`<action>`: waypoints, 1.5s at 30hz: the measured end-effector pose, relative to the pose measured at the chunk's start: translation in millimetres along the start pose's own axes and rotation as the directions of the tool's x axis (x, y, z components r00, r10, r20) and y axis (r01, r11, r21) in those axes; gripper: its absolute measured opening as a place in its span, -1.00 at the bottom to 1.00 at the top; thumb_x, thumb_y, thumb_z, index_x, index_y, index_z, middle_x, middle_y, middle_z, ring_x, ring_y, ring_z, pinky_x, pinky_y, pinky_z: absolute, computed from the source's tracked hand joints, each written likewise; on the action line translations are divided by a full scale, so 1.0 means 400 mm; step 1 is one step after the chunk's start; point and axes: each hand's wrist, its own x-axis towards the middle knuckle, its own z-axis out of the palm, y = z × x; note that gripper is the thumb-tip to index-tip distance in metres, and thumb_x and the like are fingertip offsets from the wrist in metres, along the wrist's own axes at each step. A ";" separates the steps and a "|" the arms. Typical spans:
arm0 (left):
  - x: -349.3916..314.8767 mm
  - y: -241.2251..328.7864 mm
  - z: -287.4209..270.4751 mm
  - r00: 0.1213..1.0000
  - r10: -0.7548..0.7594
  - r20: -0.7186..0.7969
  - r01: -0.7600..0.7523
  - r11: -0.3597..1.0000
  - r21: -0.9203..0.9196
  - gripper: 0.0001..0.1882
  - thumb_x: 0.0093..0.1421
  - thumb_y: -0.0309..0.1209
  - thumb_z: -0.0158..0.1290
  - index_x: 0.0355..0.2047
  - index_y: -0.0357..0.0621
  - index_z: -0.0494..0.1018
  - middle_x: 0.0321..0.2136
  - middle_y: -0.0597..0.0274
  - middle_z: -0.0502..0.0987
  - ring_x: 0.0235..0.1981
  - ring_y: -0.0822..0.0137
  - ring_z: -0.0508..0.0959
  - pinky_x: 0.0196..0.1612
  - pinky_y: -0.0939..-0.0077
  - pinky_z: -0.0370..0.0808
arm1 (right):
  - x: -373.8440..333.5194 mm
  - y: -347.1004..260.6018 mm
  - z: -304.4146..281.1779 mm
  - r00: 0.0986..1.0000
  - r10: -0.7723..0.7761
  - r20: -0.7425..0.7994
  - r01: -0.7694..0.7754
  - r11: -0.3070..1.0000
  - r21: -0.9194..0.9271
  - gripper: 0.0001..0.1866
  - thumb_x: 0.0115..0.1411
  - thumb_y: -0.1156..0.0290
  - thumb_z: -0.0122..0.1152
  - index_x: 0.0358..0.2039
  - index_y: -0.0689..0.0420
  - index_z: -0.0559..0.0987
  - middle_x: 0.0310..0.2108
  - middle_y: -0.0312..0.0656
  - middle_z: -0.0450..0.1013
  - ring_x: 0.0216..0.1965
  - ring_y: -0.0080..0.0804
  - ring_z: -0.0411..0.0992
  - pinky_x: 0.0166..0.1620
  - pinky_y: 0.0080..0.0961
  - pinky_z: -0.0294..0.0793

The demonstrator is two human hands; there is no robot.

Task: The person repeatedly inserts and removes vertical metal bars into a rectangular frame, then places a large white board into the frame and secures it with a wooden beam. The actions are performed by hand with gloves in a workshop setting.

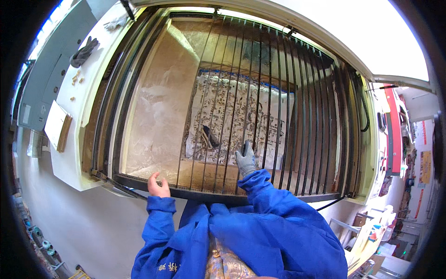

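Observation:
My right hand [246,159], in a grey work glove, reaches over the front of a machine bed. Its thumb and fingers close around one of the long dark slats [251,104] that run from front to back. My bare left hand [159,185] is by the front rail [186,191], thumb and fingers apart, holding nothing. Under the slats lies a pale sheet [195,144] strewn with small brown cut scraps. A larger dark piece [210,136] rests among the scraps, left of my right hand.
A raised white lid [385,37] stands over the far side. On the left ledge lie a dark glove [84,52], small tan bits [76,78] and a stack of thin boards [64,132]. The slats stand closer together on the right; bare brownish metal [151,107] shows on the left.

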 end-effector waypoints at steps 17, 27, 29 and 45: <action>-0.176 0.405 0.225 0.530 0.257 0.808 -0.090 0.965 -0.248 -0.68 0.12 -0.36 0.06 -0.15 -0.28 0.48 -0.27 -0.08 0.57 -0.20 0.01 0.58 -0.11 0.22 0.52 | 0.022 0.104 0.049 0.874 0.372 0.313 -0.462 0.836 0.296 -0.47 0.12 0.28 0.20 0.09 0.26 0.42 -0.13 0.16 0.50 -0.09 0.04 0.48 -0.06 -0.23 0.47; -0.249 0.430 0.345 0.431 0.104 0.896 -0.032 0.994 -0.100 -0.51 0.02 -0.21 0.18 -0.08 -0.21 0.42 -0.20 -0.22 0.55 -0.10 -0.17 0.53 -0.03 0.09 0.46 | 0.012 0.093 0.085 0.995 0.094 -0.013 -0.091 0.980 0.178 -0.67 0.17 0.44 0.12 -0.03 0.19 0.49 -0.37 -0.01 0.52 -0.40 -0.14 0.49 -0.32 -0.34 0.45; -0.254 0.421 0.367 0.398 0.000 0.917 -0.044 0.999 0.019 -0.50 0.02 -0.21 0.18 -0.06 -0.21 0.43 -0.18 -0.23 0.55 -0.08 -0.17 0.53 -0.02 0.08 0.46 | 0.020 0.121 0.106 0.989 0.150 0.013 -0.145 0.931 0.336 -0.73 0.24 0.42 0.08 -0.05 0.13 0.48 -0.52 -0.18 0.49 -0.64 -0.40 0.40 -0.59 -0.46 0.33; -0.259 0.429 0.367 0.465 0.023 0.885 -0.063 0.998 0.008 -0.68 0.17 -0.27 0.02 -0.07 -0.03 0.49 -0.20 -0.19 0.55 -0.12 -0.19 0.53 -0.06 0.03 0.48 | 0.018 0.049 0.071 0.989 0.130 -0.064 -0.117 0.978 0.174 -0.69 0.23 0.42 0.11 -0.03 0.22 0.53 -0.37 -0.07 0.56 -0.34 -0.33 0.53 -0.24 -0.41 0.48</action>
